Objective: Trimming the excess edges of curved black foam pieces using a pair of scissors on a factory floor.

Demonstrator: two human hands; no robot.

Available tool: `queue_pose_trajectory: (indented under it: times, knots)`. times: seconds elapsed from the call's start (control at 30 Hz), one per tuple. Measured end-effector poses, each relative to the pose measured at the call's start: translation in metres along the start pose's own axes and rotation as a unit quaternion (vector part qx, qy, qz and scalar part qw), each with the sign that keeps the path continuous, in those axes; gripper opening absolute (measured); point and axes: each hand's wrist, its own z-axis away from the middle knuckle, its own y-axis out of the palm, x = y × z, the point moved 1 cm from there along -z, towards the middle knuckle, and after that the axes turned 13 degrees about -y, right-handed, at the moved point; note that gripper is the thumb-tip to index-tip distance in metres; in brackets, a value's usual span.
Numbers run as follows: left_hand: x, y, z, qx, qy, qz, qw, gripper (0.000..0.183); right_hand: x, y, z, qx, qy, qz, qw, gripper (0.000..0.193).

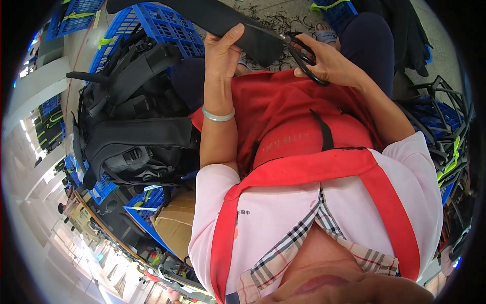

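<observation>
My left hand (223,53) is closed on a long, flat black padded strip (260,46), with the thumb on top. The strip stretches from the upper left to a rounded end above my lap. In my right hand (331,63) is a pair of scissors (305,65), its black handles looped around my fingers. The metal blades point left and lie along the strip's upper edge, close to my left thumb. Whether the blades are parted is hard to see. A red apron (298,114) covers my lap below both hands.
Black padded pieces with straps (136,131) are heaped at my left, beside a blue crate (169,28). A cardboard box (174,223) stands lower left. Thin black scraps (286,20) litter the floor ahead. Black angular parts (435,106) pile over another blue crate at my right.
</observation>
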Motion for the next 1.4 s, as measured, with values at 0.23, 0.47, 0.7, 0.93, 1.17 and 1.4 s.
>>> queue_pose_trajectory:
  times: [0.23,0.47,0.7,0.93,1.17,1.4]
  knots:
    - [0.002,0.000,-0.001,0.004,-0.004,-0.009,1.000,0.027,-0.013,0.004,-0.001,0.031,0.022,0.010,0.999,0.040]
    - [0.004,-0.003,-0.001,0.001,-0.016,0.004,1.000,0.025,-0.025,0.014,0.000,-0.032,-0.004,-0.165,0.986,0.047]
    - [0.004,-0.005,-0.001,0.004,0.006,-0.005,1.000,0.023,-0.004,0.006,-0.003,0.028,-0.044,0.045,0.998,0.053]
    - [0.006,-0.001,-0.001,0.002,-0.019,0.008,1.000,0.023,-0.026,0.018,0.005,-0.008,-0.001,-0.192,0.981,0.037]
    - [0.008,0.014,0.003,-0.012,-0.029,0.001,0.999,0.018,-0.010,0.013,-0.005,-0.009,0.022,0.020,1.000,0.051]
    - [0.009,0.010,0.002,0.006,-0.027,0.014,1.000,0.017,-0.014,0.013,-0.009,-0.019,-0.043,0.044,0.998,0.063]
